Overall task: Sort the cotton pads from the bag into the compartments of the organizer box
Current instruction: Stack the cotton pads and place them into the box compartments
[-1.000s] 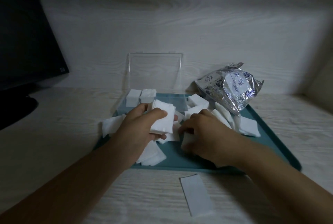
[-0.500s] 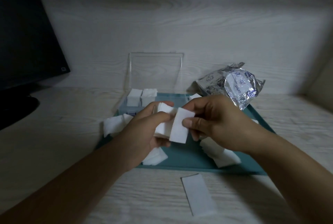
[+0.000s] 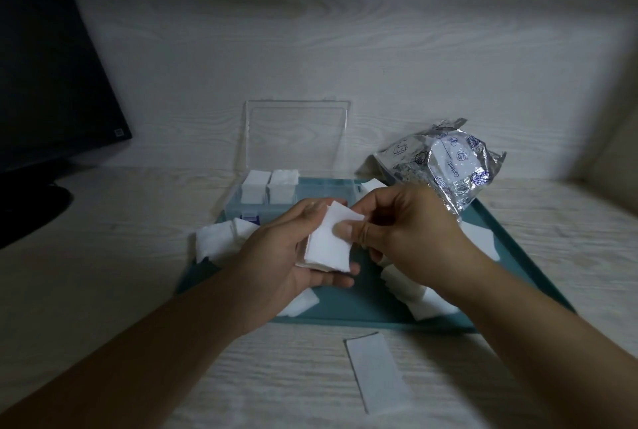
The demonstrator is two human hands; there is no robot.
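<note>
There is a single view, from a wide-angle camera worn on the person's head, looking forward and down over both forearms onto the table and on to the pale wall behind it. It sits near the work, so the left hand and right hand fill the middle of the picture, and the forearms run out through its lower corners. The wide lens bends straight lines toward the edges, and no second view shares the scene.

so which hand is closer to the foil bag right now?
Right. The right hand is just in front of the foil bag, its knuckles close under the bag's lower edge. The left hand sits further left, holding the stack of cotton pads.
</note>
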